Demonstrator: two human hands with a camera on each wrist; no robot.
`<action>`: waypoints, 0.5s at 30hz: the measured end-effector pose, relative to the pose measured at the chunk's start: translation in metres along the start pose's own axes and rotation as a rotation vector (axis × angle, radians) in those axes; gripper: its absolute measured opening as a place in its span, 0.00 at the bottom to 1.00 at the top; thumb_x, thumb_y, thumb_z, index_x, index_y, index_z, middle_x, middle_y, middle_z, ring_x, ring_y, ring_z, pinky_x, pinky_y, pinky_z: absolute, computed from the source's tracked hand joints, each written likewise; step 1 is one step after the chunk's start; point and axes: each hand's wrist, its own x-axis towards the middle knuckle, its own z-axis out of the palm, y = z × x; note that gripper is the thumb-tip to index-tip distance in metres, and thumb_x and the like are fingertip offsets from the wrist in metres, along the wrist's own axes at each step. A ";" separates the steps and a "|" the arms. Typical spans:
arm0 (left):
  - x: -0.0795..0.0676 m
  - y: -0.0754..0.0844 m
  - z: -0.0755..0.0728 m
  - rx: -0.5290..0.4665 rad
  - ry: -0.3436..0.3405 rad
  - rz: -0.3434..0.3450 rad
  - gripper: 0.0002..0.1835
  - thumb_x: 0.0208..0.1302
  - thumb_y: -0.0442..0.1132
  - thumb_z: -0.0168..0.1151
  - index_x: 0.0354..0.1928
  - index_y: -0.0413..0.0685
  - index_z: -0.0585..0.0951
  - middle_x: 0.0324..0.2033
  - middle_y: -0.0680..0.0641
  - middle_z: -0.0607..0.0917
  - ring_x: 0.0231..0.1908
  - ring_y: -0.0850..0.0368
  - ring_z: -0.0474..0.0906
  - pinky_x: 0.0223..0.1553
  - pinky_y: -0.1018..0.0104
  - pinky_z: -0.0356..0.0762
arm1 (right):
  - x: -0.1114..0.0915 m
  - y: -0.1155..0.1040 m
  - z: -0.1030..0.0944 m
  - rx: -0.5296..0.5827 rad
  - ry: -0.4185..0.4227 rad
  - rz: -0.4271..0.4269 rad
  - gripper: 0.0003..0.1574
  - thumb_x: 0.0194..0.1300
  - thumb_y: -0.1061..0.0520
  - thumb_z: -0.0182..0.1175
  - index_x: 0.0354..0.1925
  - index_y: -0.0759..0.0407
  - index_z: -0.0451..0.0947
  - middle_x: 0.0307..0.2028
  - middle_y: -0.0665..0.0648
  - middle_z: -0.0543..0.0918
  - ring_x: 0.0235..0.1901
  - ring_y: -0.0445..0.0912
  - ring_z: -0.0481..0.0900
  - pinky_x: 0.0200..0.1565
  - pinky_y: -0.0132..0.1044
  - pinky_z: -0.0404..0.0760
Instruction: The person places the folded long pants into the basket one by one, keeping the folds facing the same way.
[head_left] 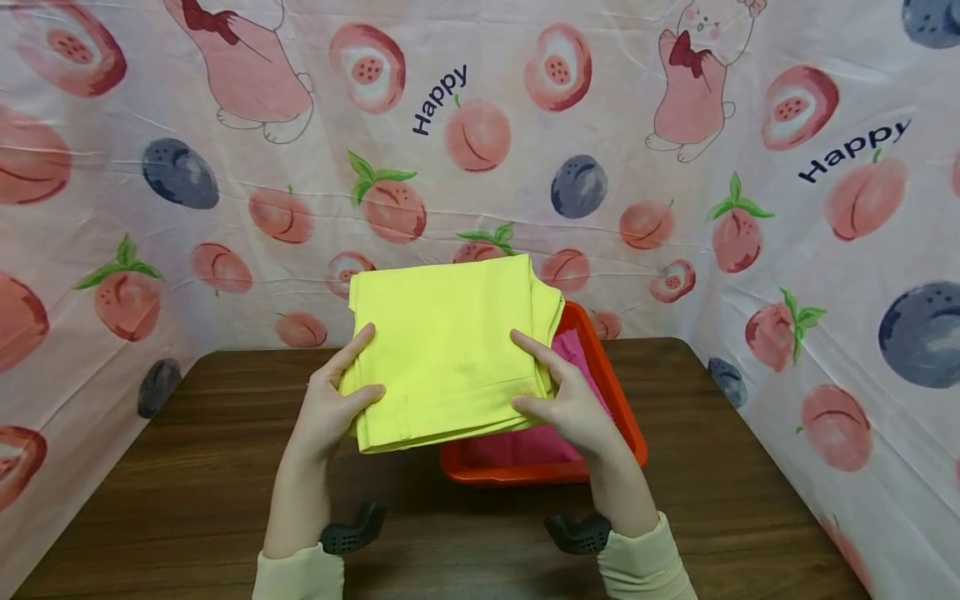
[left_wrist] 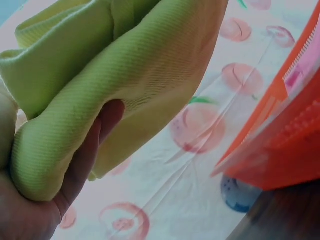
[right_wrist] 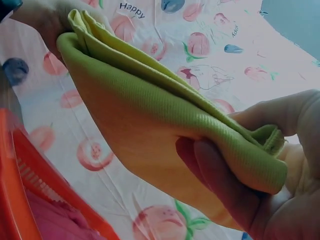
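Folded into a thick rectangle, a pair of bright yellow trousers [head_left: 442, 350] is held up above the table in the head view. A waistband seam runs along its near edge. My left hand [head_left: 330, 412] grips the left side, thumb on top and fingers beneath. On the opposite side my right hand [head_left: 570, 408] pinches the bundle the same way. In the left wrist view, the fingers [left_wrist: 82, 162] curl under the fold of cloth. The right wrist view shows the stacked layers between thumb and fingers [right_wrist: 220, 172].
Behind the trousers and to the right, an orange-red basket [head_left: 626, 408] stands on the dark wooden table [head_left: 187, 483]. Pink cloth [head_left: 517, 447] lies inside it, partly hidden by the trousers and my right hand. A fruit-printed curtain [head_left: 480, 50] encloses the back and both sides.
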 end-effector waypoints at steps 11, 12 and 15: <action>0.010 -0.005 0.026 -0.025 -0.029 0.005 0.39 0.57 0.18 0.58 0.72 0.43 0.61 0.67 0.40 0.59 0.51 0.54 0.71 0.43 0.65 0.79 | -0.015 -0.002 -0.026 -0.040 0.039 -0.013 0.45 0.59 0.70 0.62 0.71 0.55 0.60 0.60 0.65 0.63 0.45 0.55 0.74 0.42 0.36 0.80; 0.011 -0.006 0.028 -0.026 -0.031 0.010 0.39 0.57 0.18 0.58 0.71 0.43 0.61 0.67 0.40 0.59 0.52 0.54 0.71 0.43 0.65 0.79 | -0.016 -0.002 -0.027 -0.040 0.046 -0.013 0.44 0.59 0.70 0.62 0.71 0.55 0.61 0.60 0.65 0.64 0.44 0.54 0.75 0.42 0.36 0.80; 0.012 -0.008 0.033 -0.019 -0.027 0.020 0.39 0.56 0.17 0.58 0.71 0.42 0.62 0.68 0.41 0.60 0.52 0.53 0.71 0.44 0.66 0.78 | -0.018 -0.001 -0.031 -0.060 0.067 -0.017 0.43 0.60 0.68 0.62 0.70 0.55 0.62 0.56 0.66 0.66 0.41 0.53 0.78 0.42 0.36 0.80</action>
